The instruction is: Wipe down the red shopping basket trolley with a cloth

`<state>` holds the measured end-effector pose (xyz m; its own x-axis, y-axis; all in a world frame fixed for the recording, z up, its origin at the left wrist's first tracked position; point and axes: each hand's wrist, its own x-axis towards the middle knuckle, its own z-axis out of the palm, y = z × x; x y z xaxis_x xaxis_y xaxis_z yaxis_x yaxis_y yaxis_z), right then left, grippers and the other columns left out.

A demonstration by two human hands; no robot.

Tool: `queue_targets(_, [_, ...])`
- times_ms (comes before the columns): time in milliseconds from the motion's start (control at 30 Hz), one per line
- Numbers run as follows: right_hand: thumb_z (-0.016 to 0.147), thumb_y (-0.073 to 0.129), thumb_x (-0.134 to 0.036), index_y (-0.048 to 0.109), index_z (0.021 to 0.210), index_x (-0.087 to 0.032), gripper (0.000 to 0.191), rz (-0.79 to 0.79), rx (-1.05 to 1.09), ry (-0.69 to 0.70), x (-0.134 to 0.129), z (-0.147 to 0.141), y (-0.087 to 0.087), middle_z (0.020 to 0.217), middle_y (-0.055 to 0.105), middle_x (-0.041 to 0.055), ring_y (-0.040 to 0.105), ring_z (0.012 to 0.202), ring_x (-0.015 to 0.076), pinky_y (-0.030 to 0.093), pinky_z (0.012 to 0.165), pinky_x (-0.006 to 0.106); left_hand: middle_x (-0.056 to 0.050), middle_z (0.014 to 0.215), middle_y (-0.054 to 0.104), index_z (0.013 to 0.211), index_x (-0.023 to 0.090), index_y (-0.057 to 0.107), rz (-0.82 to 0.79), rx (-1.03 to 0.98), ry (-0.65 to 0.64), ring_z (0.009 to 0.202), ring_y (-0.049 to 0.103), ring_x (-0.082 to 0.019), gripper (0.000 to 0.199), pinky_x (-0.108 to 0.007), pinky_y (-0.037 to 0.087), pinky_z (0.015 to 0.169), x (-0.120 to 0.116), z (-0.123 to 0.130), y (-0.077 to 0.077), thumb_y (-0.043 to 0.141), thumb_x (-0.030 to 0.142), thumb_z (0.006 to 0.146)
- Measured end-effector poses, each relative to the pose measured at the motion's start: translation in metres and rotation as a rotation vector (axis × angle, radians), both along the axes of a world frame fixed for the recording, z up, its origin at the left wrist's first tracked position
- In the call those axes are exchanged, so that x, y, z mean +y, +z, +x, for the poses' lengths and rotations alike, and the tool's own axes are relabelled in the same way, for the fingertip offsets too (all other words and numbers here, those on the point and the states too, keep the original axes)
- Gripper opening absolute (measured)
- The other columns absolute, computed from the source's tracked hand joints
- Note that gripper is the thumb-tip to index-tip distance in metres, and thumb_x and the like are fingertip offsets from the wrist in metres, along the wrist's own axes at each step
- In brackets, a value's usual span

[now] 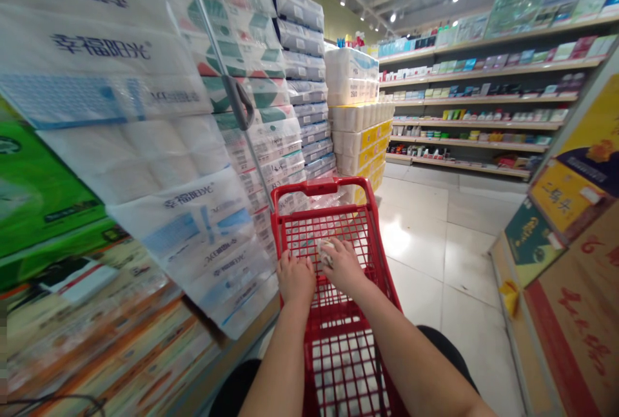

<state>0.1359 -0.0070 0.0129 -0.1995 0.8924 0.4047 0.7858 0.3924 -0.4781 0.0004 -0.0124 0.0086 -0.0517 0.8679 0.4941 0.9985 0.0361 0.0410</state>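
Note:
A red plastic shopping cart (374, 227) with grid walls stands right in front of me. My left hand (294, 277) is at its left side, fingers curled over the red frame and grid. Over the middle of the grid, my right hand (345, 265) is closed around a crumpled whitish cloth (325, 251), patterned with darker marks. Whether this is fabric or paper is hard to tell. The underside of both hands is hidden. Through the lower grid some pale, blurred shapes show.
Tall stacks of toilet paper packs (193, 211) line the left, close to the cart. A slanted metal pole (207, 24) with a grey grip crosses them. Cartons (570, 314) stand on the right. Stocked shelves (483, 95) rise behind the tiled floor (425, 243).

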Motion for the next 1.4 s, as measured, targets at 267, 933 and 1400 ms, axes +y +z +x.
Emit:
queue_targets(267, [0.072,0.054,-0.001,0.067,0.113,-0.024,0.049,0.043,-0.043,0.139,0.006,-0.001,-0.011,0.139,0.051,0.0055,0.041,0.121,0.0239,0.038,0.102,0.036,-0.013,0.098,0.069,0.09,0.013,0.074,-0.008,0.036,-0.008,0.128,0.043,-0.027,0.043,-0.04,0.037,0.106,0.006,0.0,-0.003,0.035,0.029,0.095])
queue_targets(933, [0.077,0.051,-0.005,0.057,0.123,-0.024,0.05,-0.012,-0.042,0.096,0.014,-0.01,-0.005,0.127,0.052,0.0088,0.05,0.113,0.0217,0.041,0.097,0.033,-0.019,0.078,0.071,0.08,0.008,0.075,-0.197,0.017,0.054,0.112,0.054,-0.032,0.048,-0.036,0.048,0.08,0.024,-0.003,0.023,0.04,0.037,0.092])
queue_targets(1400, [0.076,0.052,-0.008,0.053,0.124,-0.028,0.052,-0.092,-0.034,0.082,0.008,-0.015,0.012,0.122,0.05,0.0072,0.057,0.097,0.0181,0.046,0.083,0.029,-0.011,0.125,0.06,0.12,0.021,0.063,0.024,-0.034,-0.042,0.116,0.053,-0.026,0.036,-0.038,0.044,0.095,0.04,-0.008,0.01,0.041,0.029,0.094])
